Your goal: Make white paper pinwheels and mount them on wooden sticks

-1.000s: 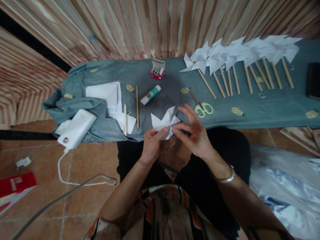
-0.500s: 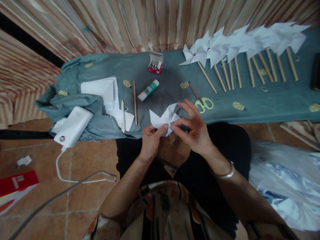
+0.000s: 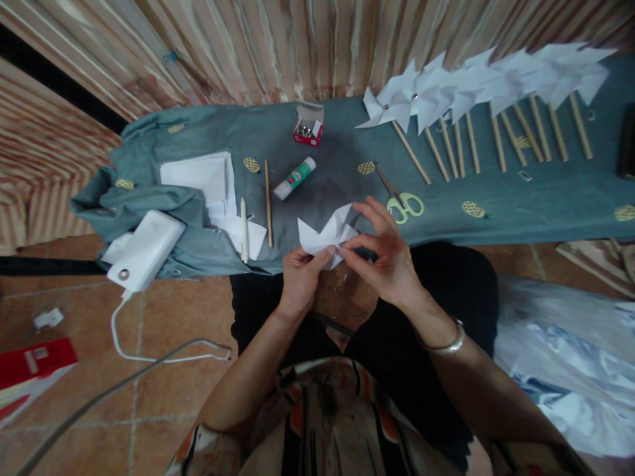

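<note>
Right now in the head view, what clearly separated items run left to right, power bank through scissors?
White rectangular power bank, slim white pen-like tool, thin wooden stick, white folded-paper pinwheel, green-handled metal scissors.

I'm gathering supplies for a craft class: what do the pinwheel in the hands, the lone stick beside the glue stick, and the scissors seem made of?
Pinwheel: matte white paper, judging by its thin edges and crisp folds.
Lone stick: probably unvarnished wood, given its dull, even tan.
Scissors: pale green handles, likely smooth plastic; slim brownish-grey blades, apparently metal.

Left hand [image 3: 300, 279] pinching, thumb uppermost; right hand [image 3: 384, 261] pinching.
</note>
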A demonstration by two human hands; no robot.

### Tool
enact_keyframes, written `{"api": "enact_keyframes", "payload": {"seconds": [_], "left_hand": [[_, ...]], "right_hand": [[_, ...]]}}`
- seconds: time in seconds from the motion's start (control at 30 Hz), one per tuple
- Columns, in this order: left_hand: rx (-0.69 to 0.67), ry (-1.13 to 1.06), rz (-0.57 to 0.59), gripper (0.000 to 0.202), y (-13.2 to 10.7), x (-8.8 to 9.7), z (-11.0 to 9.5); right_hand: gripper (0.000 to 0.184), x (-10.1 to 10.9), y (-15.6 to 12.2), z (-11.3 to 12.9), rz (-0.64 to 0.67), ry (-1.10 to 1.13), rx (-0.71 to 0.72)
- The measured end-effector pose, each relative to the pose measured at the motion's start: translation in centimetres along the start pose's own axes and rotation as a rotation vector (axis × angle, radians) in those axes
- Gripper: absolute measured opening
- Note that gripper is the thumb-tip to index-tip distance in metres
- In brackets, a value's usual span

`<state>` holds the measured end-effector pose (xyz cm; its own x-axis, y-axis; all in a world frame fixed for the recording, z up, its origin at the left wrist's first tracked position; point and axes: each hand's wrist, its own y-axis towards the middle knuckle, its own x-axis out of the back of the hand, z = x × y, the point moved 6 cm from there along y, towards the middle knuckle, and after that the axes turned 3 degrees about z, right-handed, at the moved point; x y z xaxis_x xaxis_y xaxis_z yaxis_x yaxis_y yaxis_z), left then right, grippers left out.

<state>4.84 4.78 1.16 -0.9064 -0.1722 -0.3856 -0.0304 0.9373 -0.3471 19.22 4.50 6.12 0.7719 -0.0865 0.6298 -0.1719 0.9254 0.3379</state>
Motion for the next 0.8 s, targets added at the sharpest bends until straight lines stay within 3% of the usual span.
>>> {"api": "enact_keyframes", "payload": {"seconds": [0.37, 0.63, 0.8], "left_hand": [[0.007, 0.004, -0.001, 0.022, 0.1, 0.0, 0.0], [0.081, -0.084, 0.024, 0.024, 0.2, 0.1, -0.3], [0.116, -0.108, 0.066, 0.022, -0.1, -0.5, -0.4]], "right_hand": [[0.011, 0.0, 0.0, 0.2, -0.002, 0.005, -0.014], [0.01, 1.5, 0.5, 0.4, -0.091, 0.035, -0.009], [0.011, 1.5, 0.5, 1.2, -0.098, -0.032, 0.067]]}}
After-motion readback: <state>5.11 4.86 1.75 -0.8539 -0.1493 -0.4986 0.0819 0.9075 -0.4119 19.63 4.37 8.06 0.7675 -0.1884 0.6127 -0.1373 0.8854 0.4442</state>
